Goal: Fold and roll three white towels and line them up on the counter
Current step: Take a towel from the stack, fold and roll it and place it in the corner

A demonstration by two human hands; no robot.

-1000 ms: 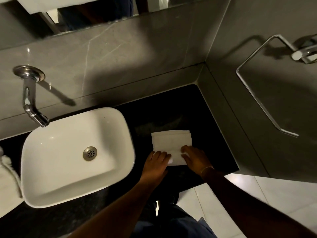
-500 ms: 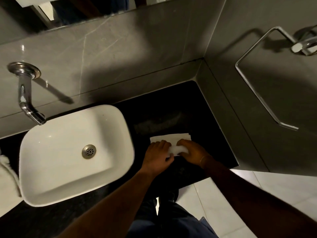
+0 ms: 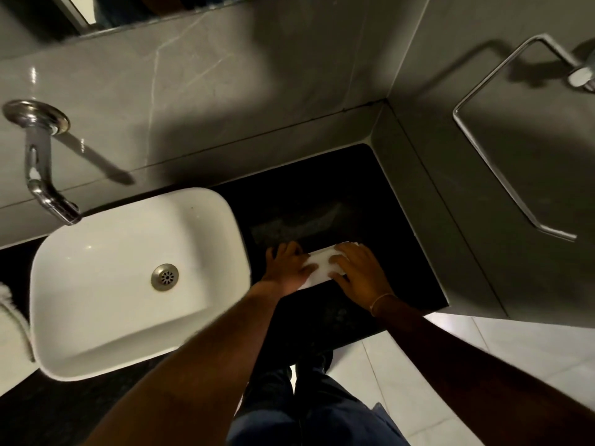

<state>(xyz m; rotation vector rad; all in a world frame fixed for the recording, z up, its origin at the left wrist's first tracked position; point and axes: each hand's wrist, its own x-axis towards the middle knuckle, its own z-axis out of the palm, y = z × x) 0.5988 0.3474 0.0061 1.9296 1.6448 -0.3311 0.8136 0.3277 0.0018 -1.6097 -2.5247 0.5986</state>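
— Starting from the left, what stood there?

— A bit of white cloth (image 3: 11, 320) at the frame's edge, then a chrome tap (image 3: 42, 175) on the wall over a white basin (image 3: 106, 304). The basin sat on the dark tabletop (image 3: 370, 194).

— And the towel?

— The white towel (image 3: 323, 263) lay on the tabletop just right of the basin, about midway between the front edge and the back wall. It was a compact roll or narrow fold; I could not tell how far rolled. Its long axis ran left to right, the right end tilted slightly toward the back wall.

— The hands?

— The left hand (image 3: 286, 268) pressed on the towel's left end, fingers (image 3: 291, 249) spread over the far side and thumb across the top. The right hand (image 3: 360, 275) covered the right end, fingers laid flat and close together along the roll, reaching leftward. Both bore down on it; neither lifted it. A thin band (image 3: 380, 300) circled the right wrist.

— Further right?

— A chrome towel bar (image 3: 492, 165) hung on the side wall, well apart from the towel.
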